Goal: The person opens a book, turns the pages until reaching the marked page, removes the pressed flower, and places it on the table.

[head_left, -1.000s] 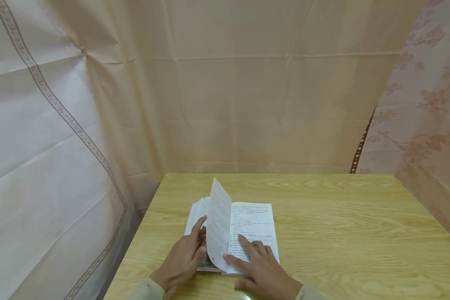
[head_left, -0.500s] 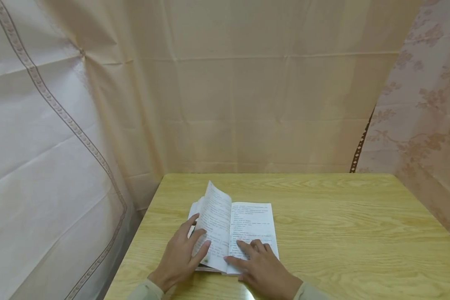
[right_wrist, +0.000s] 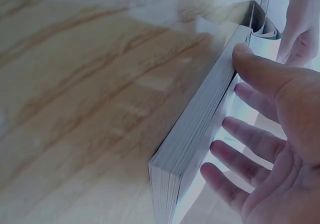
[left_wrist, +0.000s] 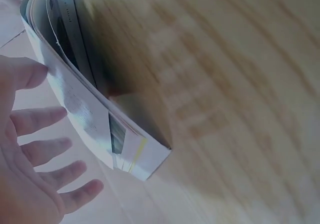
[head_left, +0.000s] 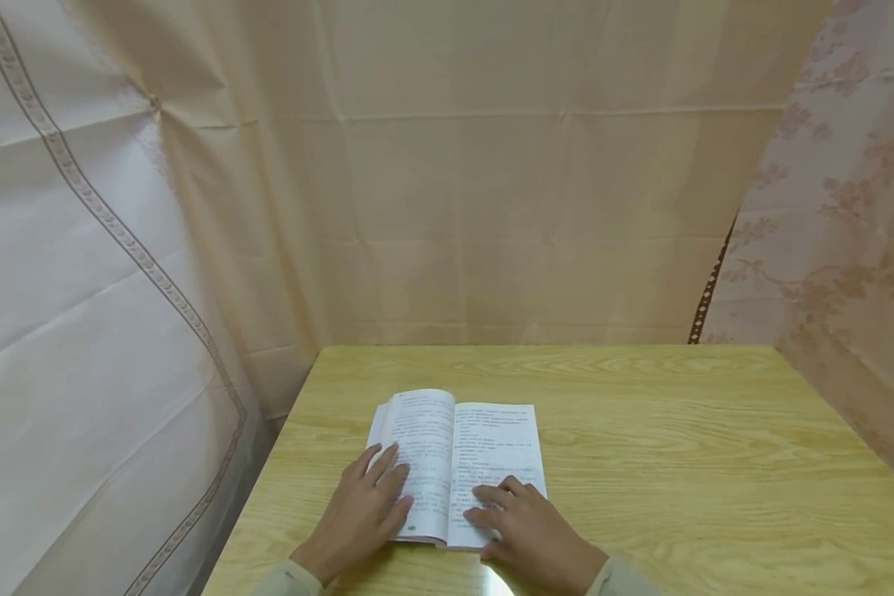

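Note:
An open book (head_left: 495,443) with printed white pages lies on the table. Its left page (head_left: 425,439) curves up near the spine, and the right one is flat. My left hand (head_left: 361,513) has its fingers spread over the left page's outer side. In the left wrist view those fingers lie straight and apart against the sheet (left_wrist: 82,101), with a picture page peeking out below. My right hand (head_left: 525,530) rests on the lower right page, fingers relaxed. The right wrist view has its thumb at the edge of the thick page block (right_wrist: 200,114).
The book sits at the near left of a wood-grain table (head_left: 656,447). Beige cloth (head_left: 529,207) hangs behind it. A pale cloth with a patterned band (head_left: 119,232) hangs at the left, and flowered cloth (head_left: 849,199) at the right.
The raised page has come down to the left and now lies on the left side. My left hand has moved onto it. My right hand has stayed on the right page.

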The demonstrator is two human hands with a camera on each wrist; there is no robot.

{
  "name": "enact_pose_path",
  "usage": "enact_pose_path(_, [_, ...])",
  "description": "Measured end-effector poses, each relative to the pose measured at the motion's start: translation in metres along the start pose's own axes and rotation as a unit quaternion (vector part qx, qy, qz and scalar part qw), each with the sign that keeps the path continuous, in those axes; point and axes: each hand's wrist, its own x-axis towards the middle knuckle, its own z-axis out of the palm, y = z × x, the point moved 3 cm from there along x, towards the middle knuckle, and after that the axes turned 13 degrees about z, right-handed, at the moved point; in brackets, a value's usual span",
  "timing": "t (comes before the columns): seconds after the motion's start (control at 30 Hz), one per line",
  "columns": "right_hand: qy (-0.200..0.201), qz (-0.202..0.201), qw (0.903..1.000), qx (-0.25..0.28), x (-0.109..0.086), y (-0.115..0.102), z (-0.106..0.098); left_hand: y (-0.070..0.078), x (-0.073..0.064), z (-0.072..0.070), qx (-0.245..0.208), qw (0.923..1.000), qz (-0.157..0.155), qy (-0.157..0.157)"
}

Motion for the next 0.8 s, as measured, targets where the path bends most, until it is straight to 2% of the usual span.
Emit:
enact_pose_path(0.2, [0.005,0.000,0.9988,0.048,-0.001,0.003,-0.005,0.002,0.001,0.002,-0.034,0.9988,-0.021,-0.027])
enact_pose_path(0.37, [-0.013,0.005,0.9956,0.093,0.000,0.007,-0.008,0.002,0.001,0.004,-0.047,0.9984,-0.012,-0.031])
enact_pose_path(0.57, [-0.034,0.018,0.9924,0.117,-0.001,0.013,-0.007,0.002,0.000,0.008,-0.056,0.9979,-0.005,-0.032])
enact_pose_path(0.73, [-0.028,0.008,0.9909,0.131,-0.002,0.016,-0.008,0.003,-0.001,0.009,-0.062,0.9976,0.001,-0.031])
enact_pose_path(0.8, [-0.019,-0.009,0.9912,0.130,-0.003,0.016,-0.010,0.003,-0.001,0.009,-0.062,0.9975,0.002,-0.034])
